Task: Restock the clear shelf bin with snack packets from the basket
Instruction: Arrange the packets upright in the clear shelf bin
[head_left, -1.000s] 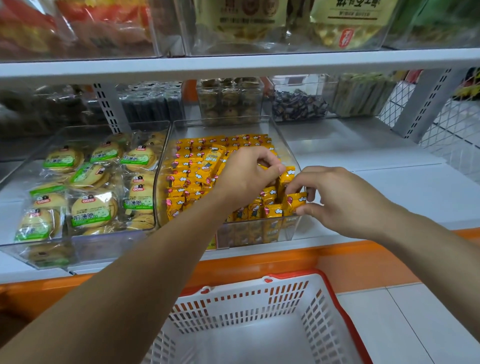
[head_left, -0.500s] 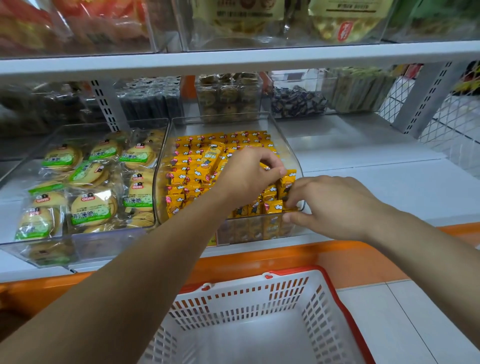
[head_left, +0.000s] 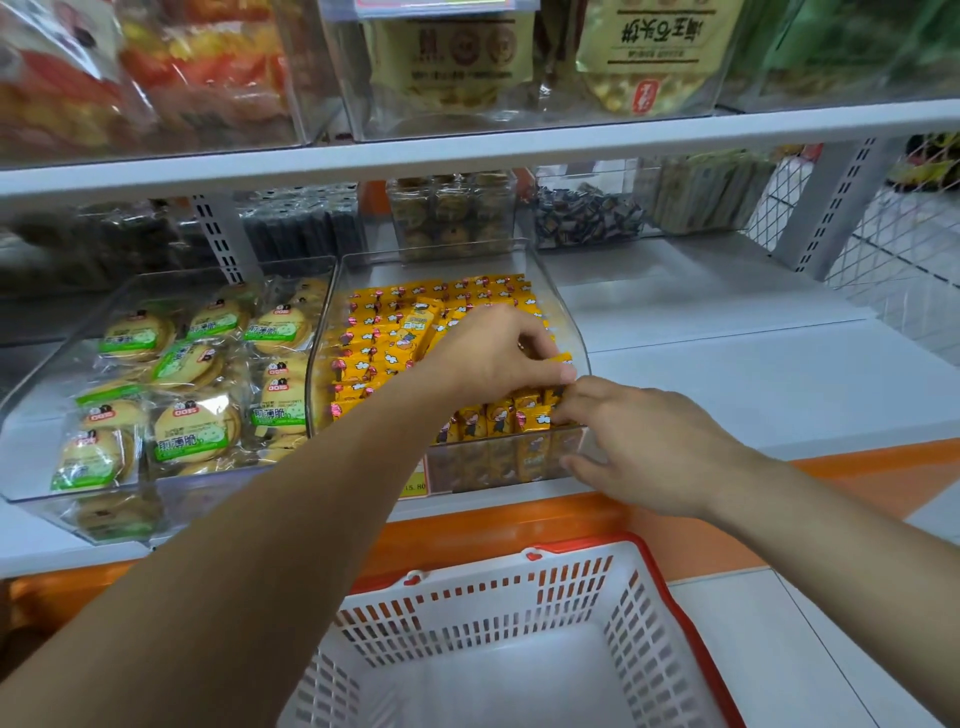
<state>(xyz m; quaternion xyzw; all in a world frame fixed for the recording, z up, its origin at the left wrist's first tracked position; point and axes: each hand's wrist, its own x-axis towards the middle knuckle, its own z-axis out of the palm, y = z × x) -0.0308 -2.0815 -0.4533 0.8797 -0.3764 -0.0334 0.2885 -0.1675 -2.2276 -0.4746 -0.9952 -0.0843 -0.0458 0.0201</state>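
A snack packet (head_left: 560, 359) is pinched in the curled fingers of the left hand (head_left: 493, 358), above the front right corner of the clear bin (head_left: 563, 317). The fingertips of the right hand (head_left: 639, 441) are curled onto the front row of packets at that same corner, while its thumb lies against the outside of the bin's front wall. Whether a packet is gripped there or only pressed cannot be told.

The snack packets (head_left: 395, 332) are stood on edge in close rows that fill the bin from back wall to front. They are judged light, soft and crinkly, with glossy wrappers likely to slip. A hold by the sealed top edge is suggested, and hard squeezing of the filling is best avoided. Little slack is left in the rows, so tucking in 1 more may tip its neighbours.

The basket (head_left: 670, 597) is set below the shelf's orange front edge (head_left: 857, 467), and no packets are seen in the part of it that shows. The bin is carried on a white shelf (head_left: 727, 374), touching a second bin of green-labelled biscuits (head_left: 182, 374) on its left. Bare shelf is seen to the right, and more stocked bins behind and above.
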